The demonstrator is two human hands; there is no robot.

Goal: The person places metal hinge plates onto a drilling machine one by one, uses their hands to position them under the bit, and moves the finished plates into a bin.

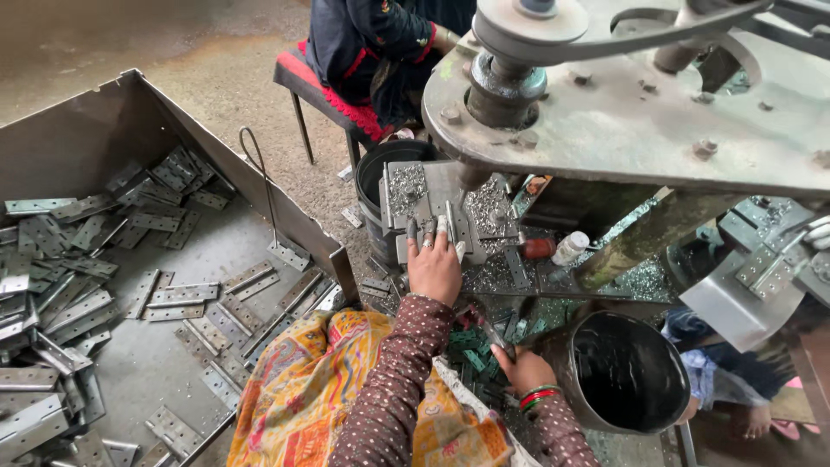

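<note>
Hinge (pixel 451 227) on jig pressed by left hand (pixel 434 268) fingers; right hand (pixel 521 367) grips another hinge (pixel 499 339).

Bin (pixel 104 112) of hinges (pixel 78 285) lies left; drill press (pixel 622 112) stands ahead; bucket (pixel 627 372) sits right, below it.

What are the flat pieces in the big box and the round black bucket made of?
The flat pieces look like bare metal, probably steel: dull silver-grey, thin, with punched holes and folded hinge edges. The big box looks like grey sheet metal too, with thin bent walls. The black bucket is harder to tell; its smooth, dark, slightly shiny wall suggests plastic or rubber.
</note>
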